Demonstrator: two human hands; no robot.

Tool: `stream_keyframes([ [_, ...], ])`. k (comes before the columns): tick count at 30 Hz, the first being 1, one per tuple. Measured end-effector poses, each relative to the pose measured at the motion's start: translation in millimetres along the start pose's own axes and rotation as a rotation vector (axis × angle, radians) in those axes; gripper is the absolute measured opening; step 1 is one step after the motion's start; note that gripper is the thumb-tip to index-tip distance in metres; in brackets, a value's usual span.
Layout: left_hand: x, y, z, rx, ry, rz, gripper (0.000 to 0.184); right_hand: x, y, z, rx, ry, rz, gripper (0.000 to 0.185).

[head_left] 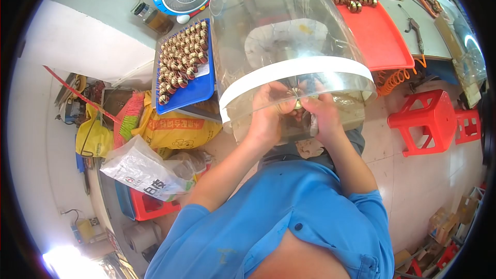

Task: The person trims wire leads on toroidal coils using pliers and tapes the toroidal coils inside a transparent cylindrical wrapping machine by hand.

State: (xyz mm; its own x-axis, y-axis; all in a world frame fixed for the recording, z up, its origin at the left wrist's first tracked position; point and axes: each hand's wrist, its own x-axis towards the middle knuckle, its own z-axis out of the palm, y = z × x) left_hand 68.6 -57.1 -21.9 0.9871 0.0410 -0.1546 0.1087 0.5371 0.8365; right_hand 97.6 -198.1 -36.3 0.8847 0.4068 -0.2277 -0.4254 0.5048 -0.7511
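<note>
Fingers of a person's left hand (268, 109) and right hand (324, 109) meet around a small pale piece (297, 105), held in front of a blue shirt (258, 196) and just below the white band (299, 68) of a clear plastic cover (284, 15). From where I stand, both hands pinch the piece, thumbs and fingertips close together, though the grip hides much of its lower part. A greyish object (313, 124) shows by the right palm, too unclear to name. To the left, a blue tray (194, 91) carries close rows of wound parts (181, 57), dark with pale bands; to the right, a red tray (377, 41) on the tabletop (435, 44) bears a smaller group (355, 1) at its far end. The piece looks light enough for fingertips alone and is probably stiff at its core, while any fine windings on it would likely bend or snag easily. Its smallness may make it apt to slip; the sounder hold seems to be on the firm sides of its body, a thumb and fingertip opposed, clear of anything delicate.
</note>
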Motion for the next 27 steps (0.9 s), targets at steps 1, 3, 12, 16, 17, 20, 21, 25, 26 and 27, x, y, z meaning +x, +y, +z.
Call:
stream_keyframes([
  [1,0.1,0.0,0.7,-0.005,0.001,0.004,0.031,0.5,0.0,0.1,0.003,-0.006,-0.006,0.041],
  [3,0.3,0.0,2.0,-0.015,0.002,0.012,0.031,0.7,1.0,0.8,0.004,-0.009,-0.031,0.040],
  [12,1.2,1.1,2.3,-0.007,0.016,0.006,0.027,0.0,2.5,0.9,-0.041,-0.018,-0.075,0.034],
  [16,-0.4,0.9,0.8,0.029,0.006,0.003,0.024,-0.6,1.9,-0.2,-0.080,-0.041,-0.098,0.034],
  [17,-1.7,1.9,1.8,0.034,0.007,-0.001,0.023,-1.5,1.3,0.1,-0.090,-0.042,-0.096,0.034],
  [20,-4.8,4.5,4.9,0.042,0.008,0.004,0.022,-6.0,-3.6,3.5,-0.080,-0.064,-0.099,0.034],
  [21,-5.3,4.0,4.3,0.039,0.003,0.004,0.023,-6.8,-4.3,3.8,-0.086,-0.068,-0.100,0.034],
  [25,-8.4,3.6,6.4,0.019,0.001,0.000,0.026,-9.1,-5.0,3.5,-0.110,-0.081,-0.105,0.033],
  [26,-9.4,3.8,7.6,0.012,0.005,-0.001,0.026,-9.7,-4.8,3.3,-0.116,-0.083,-0.107,0.032],
  [27,-10.0,3.5,7.3,0.013,0.008,-0.004,0.027,-10.2,-4.1,3.0,-0.108,-0.078,-0.100,0.032],
])
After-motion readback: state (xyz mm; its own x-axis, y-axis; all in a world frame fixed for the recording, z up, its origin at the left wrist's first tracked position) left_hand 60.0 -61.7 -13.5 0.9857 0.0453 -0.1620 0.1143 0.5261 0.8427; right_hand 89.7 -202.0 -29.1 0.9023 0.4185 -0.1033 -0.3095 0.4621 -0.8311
